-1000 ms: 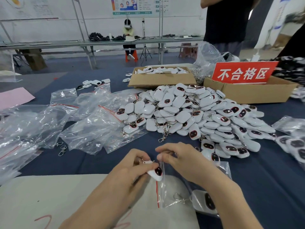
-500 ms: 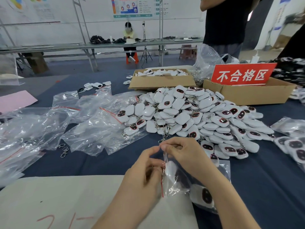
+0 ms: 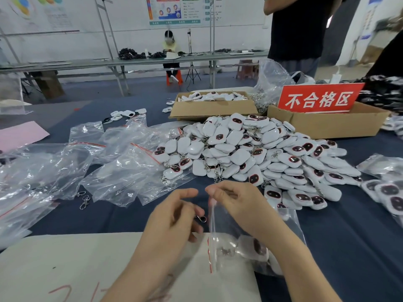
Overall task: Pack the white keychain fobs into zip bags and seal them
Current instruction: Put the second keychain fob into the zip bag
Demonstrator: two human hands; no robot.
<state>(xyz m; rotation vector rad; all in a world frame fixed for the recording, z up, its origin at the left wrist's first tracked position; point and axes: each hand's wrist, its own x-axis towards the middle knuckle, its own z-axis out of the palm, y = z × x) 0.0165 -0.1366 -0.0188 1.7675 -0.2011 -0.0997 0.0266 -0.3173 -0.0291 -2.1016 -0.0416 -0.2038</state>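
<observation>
The right hand pinches a zip bag up by its mouth so 1 fob stays inside, while the loosely curled left hand, near a small clasp, readies to seal.

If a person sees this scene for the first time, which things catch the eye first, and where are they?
First the big heap of white keychain fobs at the table's centre, then the red sign on the cardboard box behind it to the right. Nearest the camera, the right hand pinches a zip bag beside the left hand.

White wall, long metal bench.
</observation>
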